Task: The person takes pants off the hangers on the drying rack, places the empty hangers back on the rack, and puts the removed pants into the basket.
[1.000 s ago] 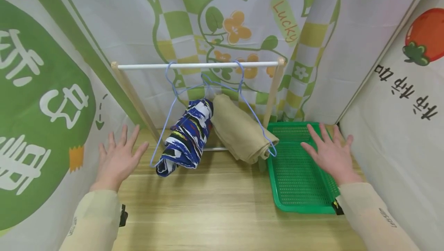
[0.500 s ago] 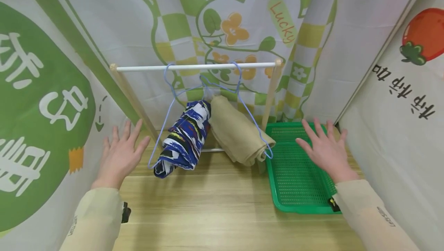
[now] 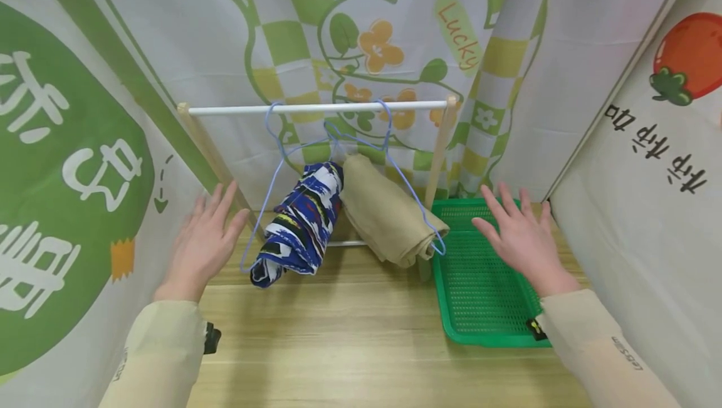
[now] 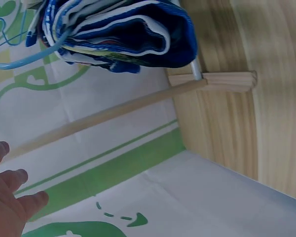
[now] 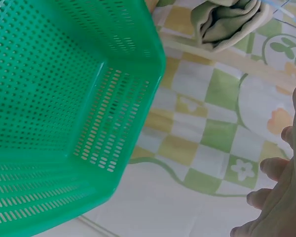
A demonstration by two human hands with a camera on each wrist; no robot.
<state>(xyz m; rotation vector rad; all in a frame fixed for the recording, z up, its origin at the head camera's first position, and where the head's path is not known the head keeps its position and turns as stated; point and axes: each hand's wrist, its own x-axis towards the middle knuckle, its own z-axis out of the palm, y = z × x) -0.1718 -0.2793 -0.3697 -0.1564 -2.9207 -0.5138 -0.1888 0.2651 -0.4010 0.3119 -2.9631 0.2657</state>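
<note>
My left hand (image 3: pixel 204 242) is held out with fingers spread, left of the small clothes rack, holding nothing. My right hand (image 3: pixel 523 242) is likewise spread and holds nothing; it overlaps the green basket (image 3: pixel 442 298) in the head view. Blue wire hangers (image 3: pixel 271 192) hang from the rack's white rail (image 3: pixel 321 108). A folded blue, white and black patterned garment (image 3: pixel 307 223) hangs on the left, nearest my left hand. Beside it hangs a folded khaki garment (image 3: pixel 389 214). In the right wrist view, the basket's perforated wall (image 5: pixel 108 113) shows beside my right hand.
The rack's wooden posts (image 3: pixel 437 157) stand on the wood-grain table (image 3: pixel 338 345). Behind it is a green-and-white checked curtain (image 3: pixel 287 41). Printed cloth walls close in the left and right sides, the right one bearing a strawberry picture (image 3: pixel 689 51).
Both hands have moved inward, the left one to the right and the right one to the left, and slightly farther forward. The garments, hangers and basket stay in place.
</note>
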